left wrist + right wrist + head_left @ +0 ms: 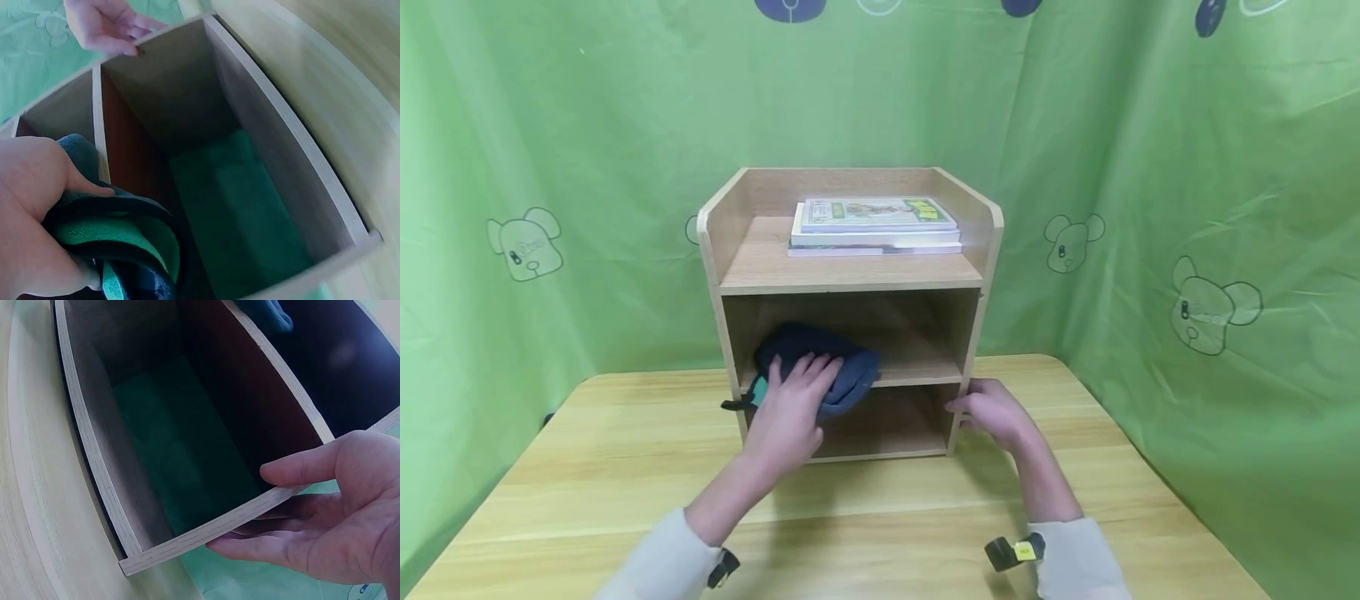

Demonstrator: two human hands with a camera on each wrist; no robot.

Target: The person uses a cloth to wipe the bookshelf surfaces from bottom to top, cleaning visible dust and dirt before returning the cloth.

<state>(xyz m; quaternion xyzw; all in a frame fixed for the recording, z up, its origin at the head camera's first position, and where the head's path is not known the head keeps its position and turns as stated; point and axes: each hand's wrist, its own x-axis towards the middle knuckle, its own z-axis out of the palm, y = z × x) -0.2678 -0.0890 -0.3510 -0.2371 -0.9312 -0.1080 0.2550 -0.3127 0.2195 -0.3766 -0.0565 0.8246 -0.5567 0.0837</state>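
Apparently unreadable book lettering; hands on blue fabric, shelf

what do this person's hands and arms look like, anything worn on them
Both the left hand and right hand are bare, without gloves. The left sleeve and right sleeve are plain and whitish, ending above the wrists. A small black device sits at the left cuff; the right cuff's black one carries a yellow label, its print too small to read.
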